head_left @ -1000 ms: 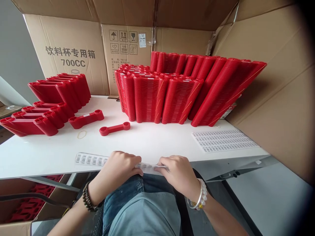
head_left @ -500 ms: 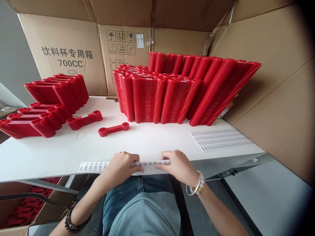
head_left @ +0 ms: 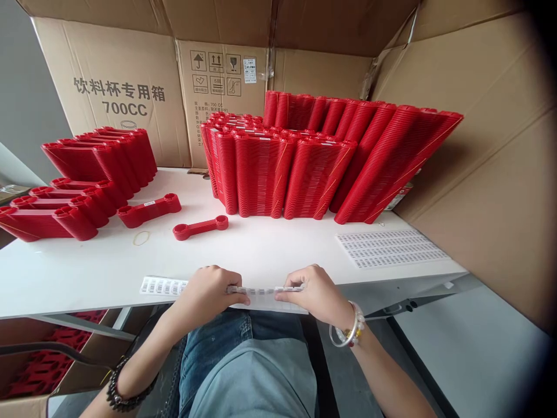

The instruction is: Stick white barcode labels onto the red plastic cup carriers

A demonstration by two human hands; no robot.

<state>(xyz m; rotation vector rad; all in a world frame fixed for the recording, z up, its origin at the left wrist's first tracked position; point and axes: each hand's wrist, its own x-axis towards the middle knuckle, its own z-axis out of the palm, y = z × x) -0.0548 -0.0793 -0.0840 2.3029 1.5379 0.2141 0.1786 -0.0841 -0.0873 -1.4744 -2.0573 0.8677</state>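
Close to the table's front edge, both hands pinch one long strip of printed labels [head_left: 164,286]. My left hand [head_left: 213,288] is closed on its middle part, and a flat tail of the strip sticks out to the left. My right hand [head_left: 307,288] is closed on the right part. Between the hands the strip is bent, and its pale underside shows. Beyond the hands lie a single red plastic piece [head_left: 201,227] with two round ends and a short stack of such pieces [head_left: 150,210] bearing a small white label.
Tall stacks of red pieces [head_left: 261,174] stand at the table's back, with more stacks [head_left: 100,159] at the left. A sheet of labels [head_left: 391,248] lies at the right. A rubber band [head_left: 141,238] rests on the white table [head_left: 270,247]. Cardboard [head_left: 117,69] walls the back and right.
My left hand has shifted slightly left and away from me with the strip, whose left tail is now tilted. My right hand has barely moved. The view has shifted a little.
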